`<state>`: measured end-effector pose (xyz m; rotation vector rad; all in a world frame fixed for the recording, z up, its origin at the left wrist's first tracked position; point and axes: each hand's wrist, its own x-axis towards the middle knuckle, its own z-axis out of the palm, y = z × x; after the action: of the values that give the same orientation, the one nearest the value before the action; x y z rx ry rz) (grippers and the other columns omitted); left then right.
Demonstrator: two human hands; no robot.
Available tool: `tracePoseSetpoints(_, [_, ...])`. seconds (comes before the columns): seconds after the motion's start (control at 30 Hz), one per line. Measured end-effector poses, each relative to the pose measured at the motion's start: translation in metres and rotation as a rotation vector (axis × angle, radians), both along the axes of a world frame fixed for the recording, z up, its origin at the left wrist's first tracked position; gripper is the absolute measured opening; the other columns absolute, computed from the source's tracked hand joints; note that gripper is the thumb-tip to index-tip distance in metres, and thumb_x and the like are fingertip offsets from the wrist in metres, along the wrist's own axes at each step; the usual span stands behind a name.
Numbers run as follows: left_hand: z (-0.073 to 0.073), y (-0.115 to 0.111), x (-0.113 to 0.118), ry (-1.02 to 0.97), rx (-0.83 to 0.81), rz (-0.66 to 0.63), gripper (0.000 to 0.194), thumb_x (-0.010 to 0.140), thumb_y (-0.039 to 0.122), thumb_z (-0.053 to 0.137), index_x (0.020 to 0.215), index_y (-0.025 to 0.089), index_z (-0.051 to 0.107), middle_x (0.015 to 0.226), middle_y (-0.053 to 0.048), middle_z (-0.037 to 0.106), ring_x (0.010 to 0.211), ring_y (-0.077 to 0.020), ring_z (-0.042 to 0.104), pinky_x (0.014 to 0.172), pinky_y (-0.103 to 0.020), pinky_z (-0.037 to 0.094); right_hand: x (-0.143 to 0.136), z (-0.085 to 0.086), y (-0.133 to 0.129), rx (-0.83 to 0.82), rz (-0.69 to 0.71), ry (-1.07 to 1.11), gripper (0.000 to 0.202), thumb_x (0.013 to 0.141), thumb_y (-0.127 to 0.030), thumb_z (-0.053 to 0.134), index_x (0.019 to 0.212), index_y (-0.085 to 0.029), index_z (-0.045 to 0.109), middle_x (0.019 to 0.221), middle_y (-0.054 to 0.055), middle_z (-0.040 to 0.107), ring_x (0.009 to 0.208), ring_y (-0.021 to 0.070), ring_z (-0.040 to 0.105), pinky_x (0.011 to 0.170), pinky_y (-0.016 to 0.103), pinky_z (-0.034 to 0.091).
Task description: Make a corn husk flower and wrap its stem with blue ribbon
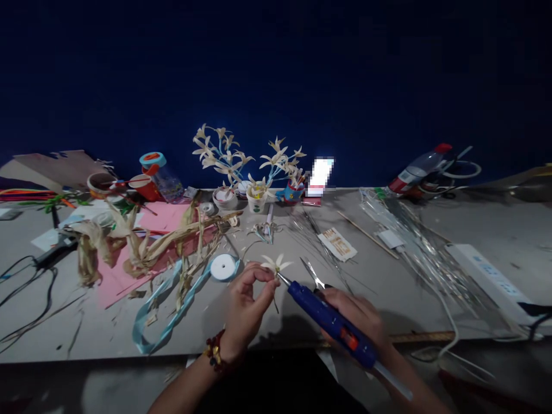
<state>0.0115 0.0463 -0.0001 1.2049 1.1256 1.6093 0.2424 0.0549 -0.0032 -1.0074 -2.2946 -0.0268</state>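
Between the thumb and fingers of my left hand (255, 293) is a small cream flower (278, 265) with narrow spread petals; a thin stem hangs below it. My right hand (356, 315) is wrapped round a blue glue gun (330, 316), which has a clear glue stick out of its back end. The metal nozzle points up and left and reaches the base of the flower, beside my left fingertips. Whether glue is coming out cannot be made out. Scissors (314, 275) lie just beyond my right hand, their handles partly hidden.
Ribbon spool (223, 267), dried husks (142, 247) and pink paper (116, 284) lie left. Cups with finished flowers (257, 201) stand at the back beside a lit phone (321, 172). Wires (422, 241), a bottle (416, 169) and a power strip (491, 282) are right.
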Motion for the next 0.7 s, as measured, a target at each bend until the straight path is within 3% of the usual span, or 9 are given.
tracePoseSetpoints(0.2, [0.000,-0.001,-0.001,-0.002,0.000,0.003,0.012,0.090,0.019,0.067,0.079,0.020,0.064,0.084,-0.003,0.064,0.087,-0.0180,0.059,0.083,-0.029,0.044,-0.009,0.010,0.003,0.019,0.022,0.106,0.038,0.102,-0.049,0.040,0.090,-0.022,0.064,0.080,0.007,0.076,0.072,0.0193,0.073,0.070,0.026,0.055])
tracePoseSetpoints(0.47, [0.000,0.000,-0.001,0.010,-0.007,0.002,0.011,0.090,0.019,0.067,0.079,0.020,0.064,0.085,-0.004,0.064,0.087,-0.0188,0.060,0.082,-0.030,0.045,-0.012,0.015,0.004,0.048,0.034,0.104,0.030,0.101,-0.039,0.042,0.086,-0.022,0.062,0.075,0.005,0.074,0.065,0.0181,0.071,0.064,0.025,0.053])
tracePoseSetpoints(0.7, [0.001,-0.001,-0.001,0.028,0.006,-0.003,0.012,0.091,0.020,0.066,0.079,0.019,0.065,0.083,-0.005,0.065,0.087,-0.0195,0.060,0.083,-0.032,0.045,-0.009,0.017,0.004,0.064,0.051,0.043,0.030,0.101,-0.039,0.042,0.087,-0.021,0.063,0.077,0.006,0.075,0.067,0.0182,0.072,0.066,0.025,0.054])
